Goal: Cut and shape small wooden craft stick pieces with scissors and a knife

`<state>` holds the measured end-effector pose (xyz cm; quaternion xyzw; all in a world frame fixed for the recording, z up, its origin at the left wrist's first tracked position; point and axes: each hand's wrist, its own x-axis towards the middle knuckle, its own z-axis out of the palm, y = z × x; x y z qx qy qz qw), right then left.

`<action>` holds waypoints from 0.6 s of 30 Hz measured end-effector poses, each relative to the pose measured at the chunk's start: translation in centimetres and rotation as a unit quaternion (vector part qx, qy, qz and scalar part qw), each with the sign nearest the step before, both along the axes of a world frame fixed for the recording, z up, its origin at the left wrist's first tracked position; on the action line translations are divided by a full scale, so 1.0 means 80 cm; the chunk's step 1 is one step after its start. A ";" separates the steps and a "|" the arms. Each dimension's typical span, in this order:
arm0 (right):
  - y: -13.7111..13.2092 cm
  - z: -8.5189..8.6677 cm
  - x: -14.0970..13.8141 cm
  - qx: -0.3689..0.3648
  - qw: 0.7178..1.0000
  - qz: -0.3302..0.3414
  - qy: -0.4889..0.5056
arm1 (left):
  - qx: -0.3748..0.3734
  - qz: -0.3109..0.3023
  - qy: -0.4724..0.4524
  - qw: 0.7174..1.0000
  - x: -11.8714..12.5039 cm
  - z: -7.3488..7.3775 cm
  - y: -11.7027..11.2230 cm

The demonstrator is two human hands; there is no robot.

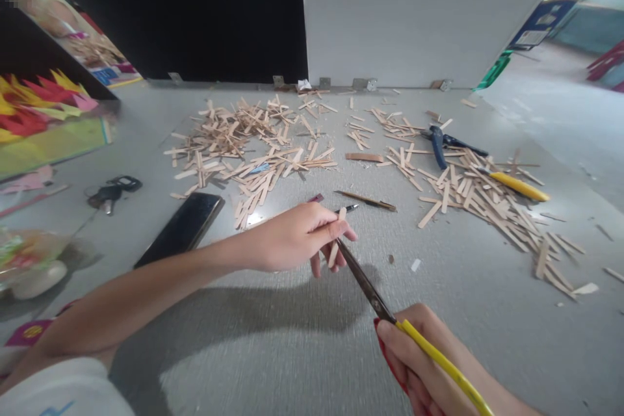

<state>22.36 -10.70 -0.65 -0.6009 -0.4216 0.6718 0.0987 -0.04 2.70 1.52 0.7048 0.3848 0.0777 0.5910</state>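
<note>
Between the thumb and fingers of my left hand (297, 234) is a short wooden craft stick (334, 253), tilted upright. My right hand (424, 357) grips a pair of scissors (368, 289) with dark blades and yellow and red handles. The blades look closed or nearly so, and their tips meet the stick at my left fingertips. Whether they cut into it I cannot tell. Just beyond my left hand lie a craft knife (368, 200) and a dark pen, partly hidden by the fingers.
Heaps of craft sticks (234, 127) lie at the back left, more (487, 201) at the right with blue-handled pliers (437, 146) and a yellow-handled tool (519, 186). A phone (180, 227) and keys (110, 195) are at left. A black and white panel (414, 19) stands behind.
</note>
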 end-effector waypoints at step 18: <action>-0.004 0.002 0.001 -0.075 0.997 0.020 -0.017 | 0.013 -0.121 0.020 0.992 -0.009 -0.004 0.017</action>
